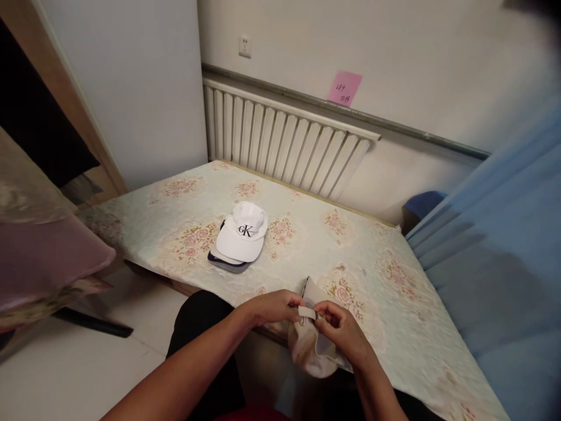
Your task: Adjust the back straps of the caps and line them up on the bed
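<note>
Two bare hands worked close to the person's lap, the left hand [276,307] pinching one end of a short strap [308,313] and the right hand [344,333] gripping narrowly near its other end. The strap belonged to a pale cap [309,354], whose crown hung at the near edge of the bed [302,234], with its brim pointing away over the cover. A loose pinch seemed the likeliest fault: so short a strap could slip from the fingertips, and a cap hanging over that edge might then drop towards the floor. Pulling the strap crooked could also crease it or jam it at the small metal buckle [302,320]. Farther off, a knock might slide the stacked caps apart, since they overlapped unevenly. Counted outward, there were two hands, one held cap, one strap and one visible buckle; then one stack, topped by one white cap [240,238] with black letters, the exact number beneath it impossible to tell. Beyond the bed came one radiator [272,131], one pink note [345,88] and one wall socket [245,47].
</note>
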Demonstrator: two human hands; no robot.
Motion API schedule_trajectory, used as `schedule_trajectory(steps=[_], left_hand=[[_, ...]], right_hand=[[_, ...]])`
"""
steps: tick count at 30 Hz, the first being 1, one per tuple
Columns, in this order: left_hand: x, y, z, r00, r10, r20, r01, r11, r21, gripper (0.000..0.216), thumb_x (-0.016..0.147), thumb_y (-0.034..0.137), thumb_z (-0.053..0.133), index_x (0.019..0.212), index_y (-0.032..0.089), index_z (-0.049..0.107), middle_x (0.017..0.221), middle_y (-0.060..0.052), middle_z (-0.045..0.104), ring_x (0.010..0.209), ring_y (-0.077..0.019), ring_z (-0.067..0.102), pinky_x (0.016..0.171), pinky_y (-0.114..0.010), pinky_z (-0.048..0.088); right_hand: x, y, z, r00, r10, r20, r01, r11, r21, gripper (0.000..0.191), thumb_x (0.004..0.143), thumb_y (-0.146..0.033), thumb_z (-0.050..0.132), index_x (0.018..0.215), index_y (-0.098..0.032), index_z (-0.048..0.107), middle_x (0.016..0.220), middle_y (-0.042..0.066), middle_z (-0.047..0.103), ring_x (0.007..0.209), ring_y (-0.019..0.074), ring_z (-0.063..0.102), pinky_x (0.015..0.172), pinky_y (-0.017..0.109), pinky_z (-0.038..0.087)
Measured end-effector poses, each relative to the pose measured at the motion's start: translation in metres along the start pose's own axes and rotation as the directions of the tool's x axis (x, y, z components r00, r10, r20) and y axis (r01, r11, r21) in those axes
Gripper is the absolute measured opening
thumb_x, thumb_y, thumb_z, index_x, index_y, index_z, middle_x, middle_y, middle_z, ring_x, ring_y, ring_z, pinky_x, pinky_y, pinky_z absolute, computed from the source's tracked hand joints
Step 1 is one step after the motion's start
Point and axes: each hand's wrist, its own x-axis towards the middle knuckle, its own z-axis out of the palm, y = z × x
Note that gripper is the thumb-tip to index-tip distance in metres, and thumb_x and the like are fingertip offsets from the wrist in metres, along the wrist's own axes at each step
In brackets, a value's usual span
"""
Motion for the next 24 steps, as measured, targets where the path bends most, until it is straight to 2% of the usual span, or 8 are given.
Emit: schedule_trajectory(steps=[7, 13, 16, 19, 24], left_hand=[[-0.004, 0.005, -0.002, 0.998, -0.052, 0.046, 0.058, 0.989, -0.135, 0.018, 0.064, 0.025, 0.065, 0.079, 0.015, 0.065, 0.069, 0.004, 0.057, 0.064, -0.0092, 0.046, 0.065, -0.021, 0.034], [-0.003, 0.007, -0.001, 0.999, -0.027, 0.020, 0.031, 0.980, -0.195, 0.036, 0.075, 0.048, 0.056, 0.076, 0.013, 0.064, 0.069, 0.000, 0.055, 0.067, -0.0112, 0.048, 0.065, -0.023, 0.035], [-0.004, 0.014, 0.002, 0.999, -0.031, 0.021, 0.033, 0.988, -0.148, 0.041, 0.074, 0.053, 0.055, 0.071, 0.013, 0.062, 0.065, 0.002, 0.052, 0.063, -0.0104, 0.044, 0.062, -0.023, 0.032], [-0.004, 0.018, 0.005, 0.999, -0.037, 0.018, 0.038, 0.998, -0.042, 0.034, 0.069, 0.048, 0.062, 0.069, 0.014, 0.061, 0.060, 0.005, 0.046, 0.060, -0.0090, 0.038, 0.058, -0.023, 0.027], [-0.002, 0.017, 0.008, 0.996, -0.077, -0.046, 0.082, 0.991, 0.106, 0.020, 0.066, 0.035, 0.061, 0.066, 0.015, 0.058, 0.058, 0.006, 0.043, 0.058, -0.0085, 0.034, 0.054, -0.023, 0.022]], right_hand=[[0.000, 0.000, -0.002, 1.000, -0.016, -0.012, 0.015, 0.996, -0.090, 0.013, 0.071, -0.020, 0.058, 0.082, -0.018, 0.063, 0.067, -0.003, 0.056, 0.062, 0.0120, 0.048, 0.059, 0.024, 0.035], [0.001, 0.000, -0.002, 0.999, -0.038, -0.001, 0.037, 0.987, -0.157, 0.012, 0.070, -0.019, 0.057, 0.080, -0.019, 0.063, 0.068, -0.003, 0.056, 0.063, 0.0125, 0.048, 0.059, 0.025, 0.035], [0.001, 0.000, -0.001, 0.999, -0.044, -0.004, 0.043, 0.985, -0.164, 0.012, 0.070, -0.018, 0.057, 0.081, -0.019, 0.063, 0.068, -0.003, 0.056, 0.063, 0.0123, 0.047, 0.059, 0.025, 0.035], [0.001, 0.001, 0.000, 0.999, -0.050, -0.017, 0.046, 0.985, -0.166, 0.013, 0.070, -0.018, 0.059, 0.083, -0.019, 0.063, 0.068, -0.003, 0.055, 0.063, 0.0121, 0.047, 0.060, 0.025, 0.035], [0.002, 0.005, 0.002, 1.000, 0.007, 0.008, -0.007, 1.000, 0.029, 0.014, 0.068, -0.022, 0.065, 0.082, -0.019, 0.062, 0.067, -0.004, 0.053, 0.062, 0.0109, 0.045, 0.058, 0.024, 0.033]])
